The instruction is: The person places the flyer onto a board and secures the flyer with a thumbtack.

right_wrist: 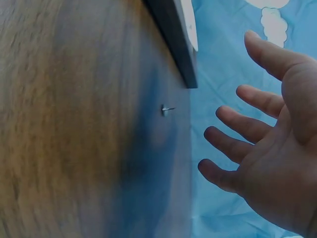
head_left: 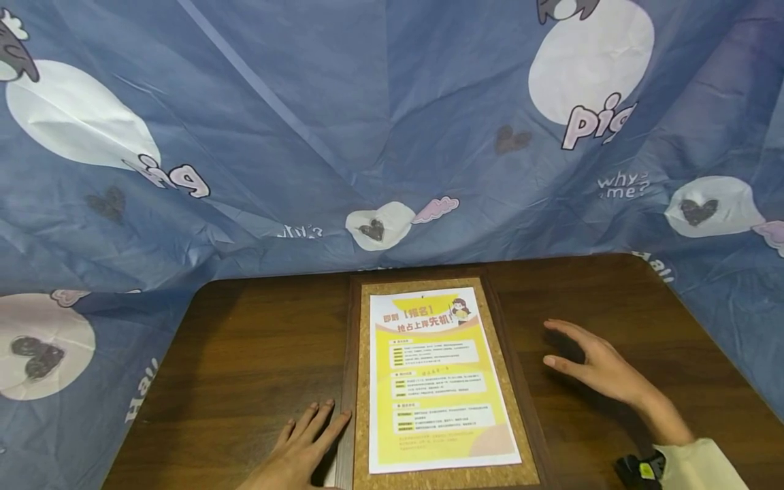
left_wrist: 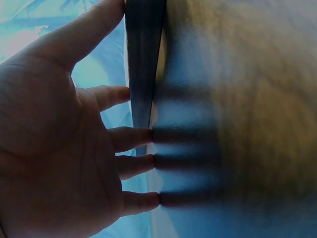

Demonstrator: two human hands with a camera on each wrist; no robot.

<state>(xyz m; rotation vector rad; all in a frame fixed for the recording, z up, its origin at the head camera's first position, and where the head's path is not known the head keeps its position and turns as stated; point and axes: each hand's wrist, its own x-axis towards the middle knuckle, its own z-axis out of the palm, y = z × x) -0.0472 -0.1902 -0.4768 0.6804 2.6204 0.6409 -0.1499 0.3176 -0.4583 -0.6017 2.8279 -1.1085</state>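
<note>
A framed cork board [head_left: 365, 381] lies on the brown table, with a yellow-and-white printed poster [head_left: 441, 381] on it. A small dark pin [head_left: 422, 297] shows at the poster's top edge. My left hand [head_left: 300, 446] is at the board's left side, fingers spread. In the left wrist view its thumb and index fingertip meet the dark frame [left_wrist: 143, 59], while the other fingertips reach the tabletop. To the right of the board, my right hand [head_left: 597, 364] hovers with relaxed fingers and holds nothing. Near it, a thumbtack [right_wrist: 165, 109] stands point up on the table.
The wooden table [head_left: 245, 354] has rounded far corners. Behind it hangs a blue patterned cloth [head_left: 306, 136] that drops past the back and side edges. A dark strap with a yellow-green patch [head_left: 646, 469] sits at the right wrist, beside a pale sleeve [head_left: 701, 466].
</note>
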